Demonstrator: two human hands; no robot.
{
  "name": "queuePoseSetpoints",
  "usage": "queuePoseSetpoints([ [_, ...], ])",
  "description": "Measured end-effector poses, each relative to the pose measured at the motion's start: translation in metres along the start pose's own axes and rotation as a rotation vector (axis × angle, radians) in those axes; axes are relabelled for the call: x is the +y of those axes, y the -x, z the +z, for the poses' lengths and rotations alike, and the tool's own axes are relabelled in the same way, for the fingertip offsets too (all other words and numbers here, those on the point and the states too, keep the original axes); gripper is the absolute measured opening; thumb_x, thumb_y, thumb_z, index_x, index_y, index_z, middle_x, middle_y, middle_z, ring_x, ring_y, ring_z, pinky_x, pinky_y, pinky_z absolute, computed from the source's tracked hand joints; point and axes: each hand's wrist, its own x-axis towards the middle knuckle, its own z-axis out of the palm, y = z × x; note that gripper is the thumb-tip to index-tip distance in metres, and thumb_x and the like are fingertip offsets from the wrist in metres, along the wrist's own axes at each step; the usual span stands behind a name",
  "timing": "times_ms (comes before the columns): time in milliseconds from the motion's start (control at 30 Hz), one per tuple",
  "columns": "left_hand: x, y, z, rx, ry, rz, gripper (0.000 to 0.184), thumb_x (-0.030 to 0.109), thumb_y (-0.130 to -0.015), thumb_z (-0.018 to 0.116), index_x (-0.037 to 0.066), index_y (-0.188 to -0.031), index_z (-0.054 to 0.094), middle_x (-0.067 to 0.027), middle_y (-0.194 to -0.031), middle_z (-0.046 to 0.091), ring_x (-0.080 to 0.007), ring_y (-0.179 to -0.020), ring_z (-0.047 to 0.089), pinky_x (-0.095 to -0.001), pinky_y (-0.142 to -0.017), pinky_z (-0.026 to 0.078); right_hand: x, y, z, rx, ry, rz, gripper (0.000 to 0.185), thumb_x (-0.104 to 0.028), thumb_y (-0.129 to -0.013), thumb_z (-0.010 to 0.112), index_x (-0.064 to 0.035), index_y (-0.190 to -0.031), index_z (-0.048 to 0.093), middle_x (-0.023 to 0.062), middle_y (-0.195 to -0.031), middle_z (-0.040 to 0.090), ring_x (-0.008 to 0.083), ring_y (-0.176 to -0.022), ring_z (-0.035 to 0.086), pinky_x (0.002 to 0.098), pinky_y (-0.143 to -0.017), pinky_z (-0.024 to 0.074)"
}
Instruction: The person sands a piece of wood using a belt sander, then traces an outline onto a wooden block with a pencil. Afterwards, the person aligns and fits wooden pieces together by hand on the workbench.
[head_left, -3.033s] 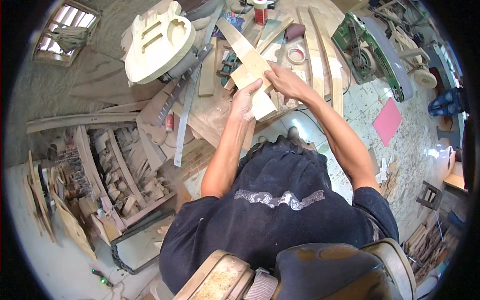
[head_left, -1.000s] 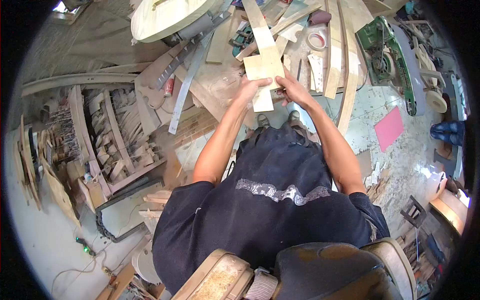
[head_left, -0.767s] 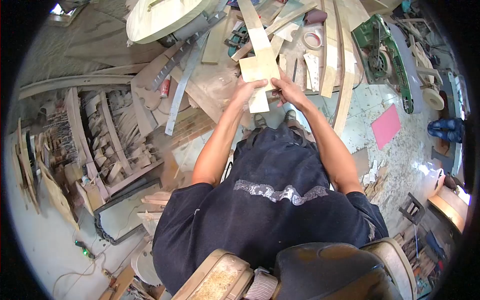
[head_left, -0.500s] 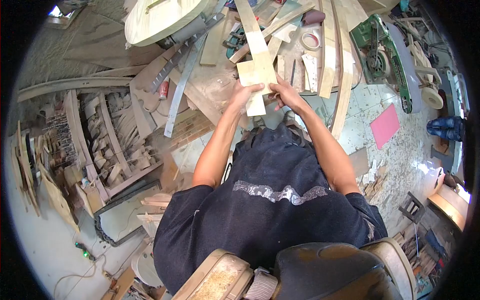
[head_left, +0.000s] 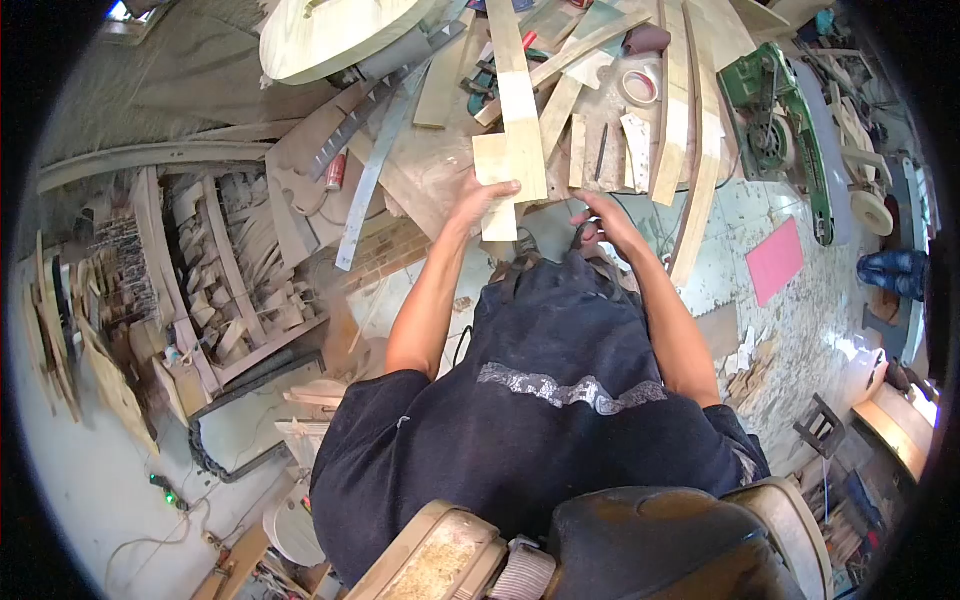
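My left hand (head_left: 478, 204) is closed around the near end of pale wooden pieces, its thumb lying across the top. A long wooden strip (head_left: 517, 105) runs away from me over the workbench. A shorter, wider wooden board (head_left: 491, 160) lies against its left side, its lower end sticking out below my thumb. The fingers of my left hand under the wood are hidden. My right hand (head_left: 610, 225) is off the wood, near the bench's front edge, with loosely bent fingers apart and nothing seen in them. Close by are a pencil (head_left: 601, 152) and a short wood strip (head_left: 578, 150).
On the bench are a tape roll (head_left: 639, 87), long curved wood strips (head_left: 694, 150) and a metal ruler (head_left: 374, 170). To the right is a green belt sander (head_left: 775, 130). A pink sheet (head_left: 775, 260) lies on the floor. Offcuts (head_left: 235, 310) fill the left side.
My right hand has let go of the wooden pieces and moved right and slightly down. My left hand keeps its grip. The whole view has shifted slightly.
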Motion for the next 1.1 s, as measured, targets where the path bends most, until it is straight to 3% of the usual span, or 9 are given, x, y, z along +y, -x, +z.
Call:
queuePoseSetpoints([
  [233, -0.004, -0.003, -0.009, 0.023, 0.004, 0.012, 0.054, -0.001, -0.076, 0.079, 0.0, -0.126, 0.057, -0.0108, -0.116, 0.07, -0.0205, -0.103, 0.069, -0.0349, -0.092, 0.055, 0.03, 0.007, -0.014, 0.013, -0.057, 0.038, 0.056, -0.041, -0.105, 0.043, -0.002, -0.145, 0.048, 0.01, -0.101, 0.068, 0.0119, -0.065, 0.061, 0.0283, -0.062, 0.058],
  [467, 0.008, -0.001, -0.05, 0.028, -0.103, -0.037, 0.061, 0.003, -0.075, 0.081, 0.001, -0.13, 0.056, -0.0112, -0.118, 0.069, -0.0212, -0.105, 0.067, -0.0358, -0.094, 0.054, 0.024, 0.014, -0.017, 0.027, -0.092, 0.04, 0.055, -0.039, -0.105, 0.042, -0.002, -0.146, 0.047, 0.0097, -0.103, 0.068, 0.0104, -0.065, 0.061, 0.0268, -0.063, 0.0578],
  [767, 0.017, -0.006, -0.136, -0.021, -0.184, -0.154, 0.066, 0.007, -0.076, 0.078, -0.001, -0.136, 0.052, -0.0115, -0.123, 0.067, -0.0235, -0.11, 0.066, -0.0368, -0.098, 0.05, 0.041, 0.04, -0.041, 0.138, -0.196, 0.06, 0.051, -0.041, -0.101, 0.053, -0.0052, -0.137, 0.055, 0.0094, -0.102, 0.067, 0.0118, -0.067, 0.059, 0.0283, -0.063, 0.0587],
  [1100, 0.002, -0.013, -0.14, -0.024, -0.195, -0.174, 0.068, 0.008, -0.072, 0.08, 0.0, -0.135, 0.054, -0.0108, -0.121, 0.068, -0.0242, -0.108, 0.066, -0.0372, -0.098, 0.05, 0.07, 0.06, -0.055, 0.236, -0.317, 0.121, 0.05, -0.039, -0.099, 0.058, -0.0053, -0.135, 0.055, 0.0102, -0.101, 0.067, 0.0112, -0.066, 0.06, 0.0287, -0.063, 0.0587],
])
